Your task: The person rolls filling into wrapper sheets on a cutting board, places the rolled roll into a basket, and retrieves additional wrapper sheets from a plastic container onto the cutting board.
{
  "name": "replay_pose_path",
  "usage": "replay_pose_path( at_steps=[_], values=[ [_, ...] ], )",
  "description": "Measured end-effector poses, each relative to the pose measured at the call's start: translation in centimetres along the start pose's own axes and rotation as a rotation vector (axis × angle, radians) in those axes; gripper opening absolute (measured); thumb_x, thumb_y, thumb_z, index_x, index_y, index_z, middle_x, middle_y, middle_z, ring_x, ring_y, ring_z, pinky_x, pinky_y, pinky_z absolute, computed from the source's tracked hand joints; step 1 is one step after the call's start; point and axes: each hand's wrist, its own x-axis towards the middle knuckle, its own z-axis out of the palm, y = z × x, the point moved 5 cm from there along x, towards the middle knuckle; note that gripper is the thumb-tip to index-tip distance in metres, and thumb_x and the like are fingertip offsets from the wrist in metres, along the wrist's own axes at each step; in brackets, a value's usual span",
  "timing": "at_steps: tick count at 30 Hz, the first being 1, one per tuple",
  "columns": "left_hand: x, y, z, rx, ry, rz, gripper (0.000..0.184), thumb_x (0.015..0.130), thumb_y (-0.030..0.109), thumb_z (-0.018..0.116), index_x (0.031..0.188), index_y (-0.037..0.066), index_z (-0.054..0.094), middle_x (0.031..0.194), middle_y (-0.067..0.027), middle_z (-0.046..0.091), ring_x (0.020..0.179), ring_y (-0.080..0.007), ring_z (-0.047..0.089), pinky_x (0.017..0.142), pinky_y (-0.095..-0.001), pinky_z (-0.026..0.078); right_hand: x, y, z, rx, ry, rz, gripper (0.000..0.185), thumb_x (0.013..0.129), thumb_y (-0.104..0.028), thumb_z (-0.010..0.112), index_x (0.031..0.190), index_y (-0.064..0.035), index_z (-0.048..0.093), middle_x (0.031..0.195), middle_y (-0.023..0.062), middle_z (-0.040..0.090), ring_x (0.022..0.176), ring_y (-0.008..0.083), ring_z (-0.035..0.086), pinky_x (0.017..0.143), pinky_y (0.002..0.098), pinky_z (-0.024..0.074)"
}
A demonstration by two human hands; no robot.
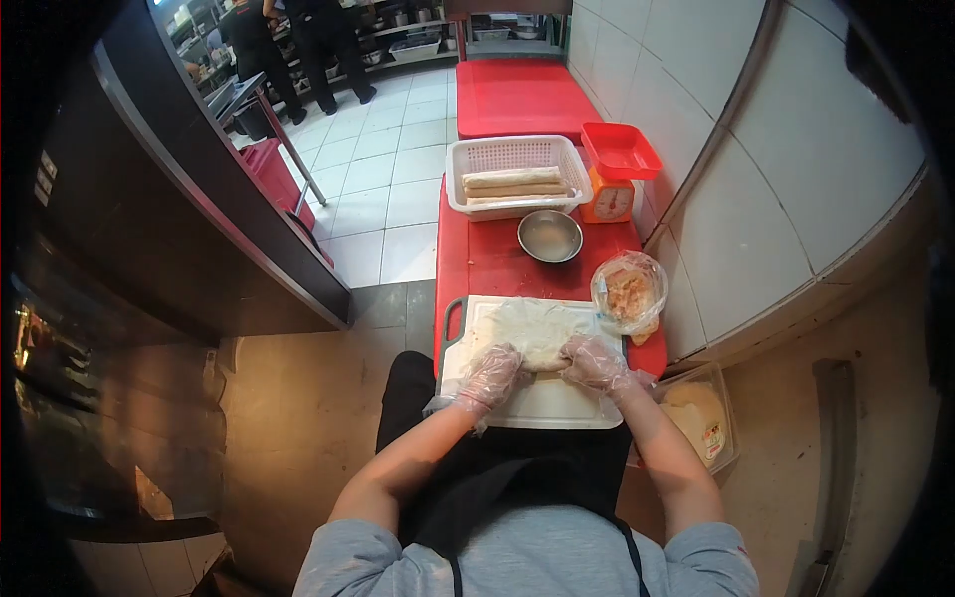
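Note:
A thin, whitish wrapper sheet [527,323] lies on a white cutting board [557,408] with a grey handle. Its near edge is bunched into a roll, and whatever is inside that fold is hidden. My left hand [492,373], in a clear plastic glove, has its fingers curled onto the left end of the folded edge. At the right end, my right hand [594,362], also gloved, closes on the same fold. Beside the board's far right corner sits a plastic-lined bowl of orange-pinkish filling [630,295].
Behind the board stand a metal bowl [550,237] of cloudy liquid, a white basket [468,204] with several pale rolls, and an orange scale [609,199]. A plastic tub [731,438] of round wrappers is low at right. A tiled wall borders the right side; two people stand far back.

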Motion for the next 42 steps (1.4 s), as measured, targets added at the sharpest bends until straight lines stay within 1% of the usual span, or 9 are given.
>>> replay_pose_path(
  at_steps=[5,6,8,15,19,25,28,33,42],
  values=[
    [-2.9,4.1,1.5,0.308,0.132,0.028,0.048,0.093,0.029,0.055,0.132,0.001,0.054,0.133,-0.0207,0.055,0.129,-0.0357,0.049,0.113,-0.0528,0.033,-2.3,-2.5,0.4,-0.082,0.145,-0.191,0.036,0.081,-0.019,0.066,0.113,-0.0019,0.066,0.117,0.0256,0.063,0.115,0.0389,0.060,0.099,0.0462,0.0471],
    [-3.7,4.4,3.3,0.111,-0.025,-0.018,0.065,0.096,0.031,0.050,0.151,0.000,0.033,0.156,-0.0200,0.035,0.146,-0.0356,0.030,0.119,-0.0584,0.016,-3.3,-3.5,1.1,-0.046,0.226,-0.247,0.040,0.083,-0.020,0.066,0.119,-0.0011,0.064,0.125,0.0276,0.061,0.121,0.0392,0.058,0.104,0.0464,0.0451],
    [-5.0,5.1,4.0,0.175,0.021,0.040,0.069,0.094,0.032,0.052,0.152,-0.001,0.031,0.160,-0.0192,0.029,0.147,-0.0345,0.030,0.118,-0.0577,0.020,-4.6,-4.8,2.7,-0.074,0.210,-0.203,0.047,0.086,-0.023,0.065,0.127,-0.0003,0.060,0.135,0.0279,0.054,0.130,0.0387,0.051,0.111,0.0469,0.0383],
    [-0.4,0.7,2.9,0.323,-0.071,-0.002,0.048,0.095,0.026,0.055,0.137,0.004,0.053,0.144,-0.0127,0.052,0.135,-0.0318,0.047,0.113,-0.0495,0.034,-0.2,-2.2,3.5,0.059,0.161,-0.050,0.049,0.089,-0.027,0.062,0.131,-0.0011,0.058,0.140,0.0232,0.053,0.132,0.0355,0.050,0.112,0.0482,0.0369],
    [-1.5,-0.9,-1.7,0.059,0.140,-0.004,0.031,0.086,0.016,0.064,0.115,0.004,0.062,0.117,-0.0162,0.060,0.110,-0.0362,0.058,0.094,-0.0471,0.047,1.6,-2.0,3.9,-0.044,0.284,-0.093,0.039,0.088,-0.021,0.061,0.122,-0.0013,0.062,0.127,0.0206,0.061,0.118,0.0350,0.059,0.103,0.0481,0.0447],
    [-2.6,-2.4,-0.6,0.039,0.194,0.046,0.043,0.075,0.010,0.070,0.117,0.004,0.064,0.116,-0.0175,0.062,0.110,-0.0383,0.059,0.094,-0.0454,0.048,1.7,-5.0,5.8,-0.062,0.553,-0.265,0.022,0.085,-0.011,0.060,0.104,-0.0020,0.068,0.097,0.0165,0.069,0.095,0.0343,0.066,0.085,0.0461,0.0526],
    [-2.8,-1.8,-1.4,0.067,0.152,0.025,0.041,0.078,0.010,0.068,0.118,0.005,0.063,0.117,-0.0158,0.061,0.109,-0.0365,0.059,0.092,-0.0453,0.049,0.2,0.8,5.0,0.366,0.315,0.057,0.022,0.082,-0.010,0.063,0.102,-0.0036,0.068,0.096,0.0158,0.068,0.094,0.0336,0.066,0.083,0.0463,0.0522],
    [-2.1,-0.9,0.9,0.173,0.317,0.017,0.039,0.083,0.018,0.069,0.119,0.007,0.063,0.118,-0.0153,0.061,0.110,-0.0344,0.059,0.092,-0.0446,0.050,-3.6,3.4,-0.7,-0.206,0.387,-0.143,0.026,0.080,-0.017,0.071,0.102,-0.0055,0.067,0.099,0.0152,0.067,0.094,0.0335,0.065,0.081,0.0456,0.0521],
    [1.2,-0.7,0.6,0.083,-0.027,0.067,0.020,0.089,0.020,0.063,0.105,0.007,0.065,0.113,-0.0159,0.063,0.100,-0.0353,0.063,0.084,-0.0446,0.052,0.7,2.6,2.0,-0.097,0.101,-0.186,0.022,0.084,-0.025,0.071,0.097,-0.0080,0.067,0.095,0.0163,0.065,0.093,0.0361,0.064,0.081,0.0469,0.0518]
  ],
)
